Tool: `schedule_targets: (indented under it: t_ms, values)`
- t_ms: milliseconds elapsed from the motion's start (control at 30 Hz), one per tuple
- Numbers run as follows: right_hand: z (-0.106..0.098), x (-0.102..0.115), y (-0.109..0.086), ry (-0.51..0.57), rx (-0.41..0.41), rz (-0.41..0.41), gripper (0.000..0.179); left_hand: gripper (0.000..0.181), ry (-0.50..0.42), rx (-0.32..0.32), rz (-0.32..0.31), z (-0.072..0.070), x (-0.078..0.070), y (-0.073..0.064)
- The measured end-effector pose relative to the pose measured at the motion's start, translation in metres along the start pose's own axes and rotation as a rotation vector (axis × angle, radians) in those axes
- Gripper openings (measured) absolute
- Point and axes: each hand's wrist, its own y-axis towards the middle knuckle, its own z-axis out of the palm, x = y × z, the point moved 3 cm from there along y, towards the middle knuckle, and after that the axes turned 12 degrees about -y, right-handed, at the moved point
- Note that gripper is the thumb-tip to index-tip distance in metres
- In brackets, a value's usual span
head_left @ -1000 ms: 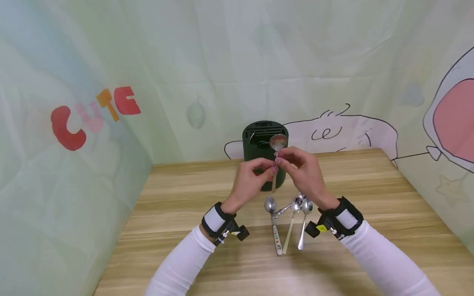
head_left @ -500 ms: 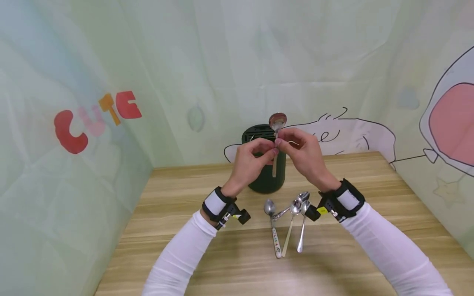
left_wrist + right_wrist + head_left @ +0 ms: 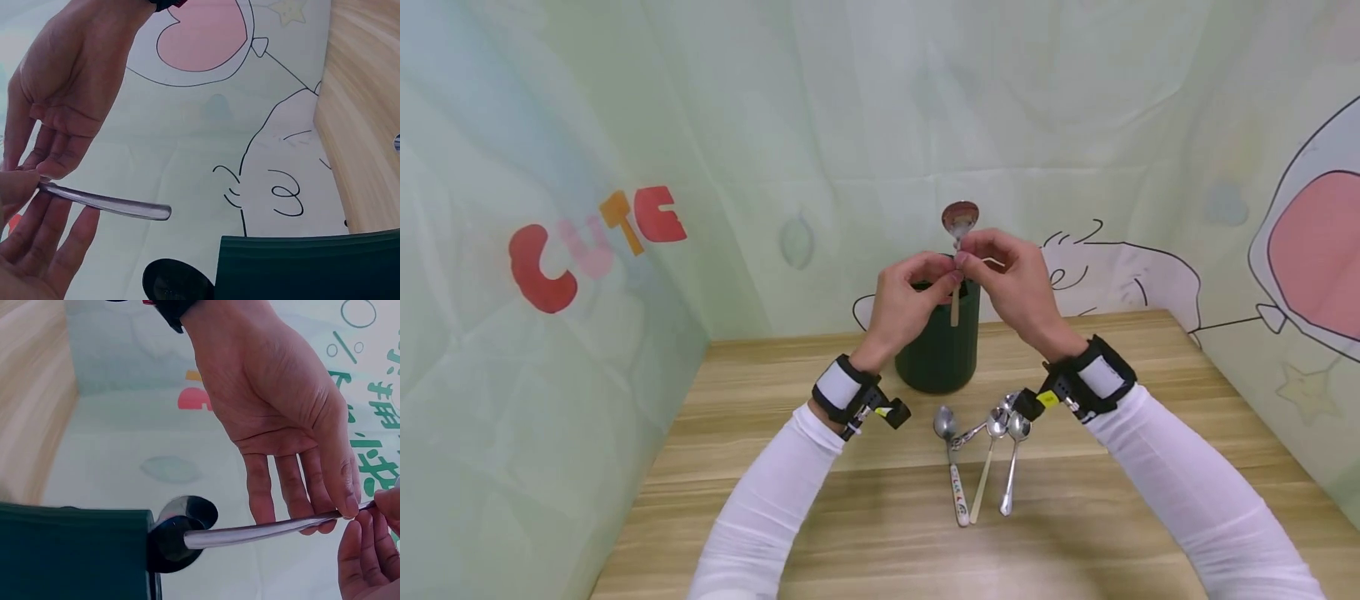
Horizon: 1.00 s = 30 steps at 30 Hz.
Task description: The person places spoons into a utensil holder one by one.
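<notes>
Both hands pinch the same metal spoon (image 3: 960, 218), held upright with its bowl at the top, in front of the dark green utensil holder (image 3: 936, 354). My left hand (image 3: 905, 304) grips it from the left, and my right hand (image 3: 1017, 287) meets it from the right, just below the bowl. In the left wrist view, the spoon's handle (image 3: 112, 205) sticks out past the fingertips. The right wrist view shows a black rounded utensil (image 3: 172, 550) and a shiny spoon bowl (image 3: 199, 509) projecting from the holder's top. The hands hide part of the holder's rim.
Several spoons lie on the wooden table (image 3: 760, 467) nearer the person: one with a patterned white handle (image 3: 958, 496), one with a cream handle (image 3: 982, 483), and a silver one (image 3: 1009, 479). A printed cloth (image 3: 820, 125) hangs behind and along the sides.
Both hands have risen together with the spoon, from in front of the holder's body to around its top. The spoon's bowl now stands above the rim. The spoons on the table have stayed put.
</notes>
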Motion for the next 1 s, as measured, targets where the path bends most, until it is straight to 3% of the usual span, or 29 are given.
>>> schedule_targets:
  t_ms: [300, 467, 600, 733, 1000]
  values:
    - [0.000, 0.006, 0.018, -0.070, -0.011, -0.006, 0.018, 0.013, 0.040, -0.040, 0.004, -0.004, 0.005, 0.018]
    - [-0.003, 0.027, 0.021, -0.095, -0.024, -0.003, 0.016, 0.014, 0.122, -0.072, 0.028, -0.010, 0.029, 0.030]
    - [-0.002, 0.029, 0.022, -0.105, -0.027, 0.004, 0.015, 0.014, 0.174, -0.094, 0.031, -0.015, 0.044, 0.035]
    - [0.001, 0.020, 0.023, -0.114, -0.025, 0.027, 0.015, 0.013, 0.186, -0.096, 0.016, -0.016, 0.053, 0.037]
    - [0.014, -0.031, 0.029, -0.112, -0.019, 0.071, 0.018, 0.012, 0.293, -0.093, -0.017, -0.016, 0.061, 0.035]
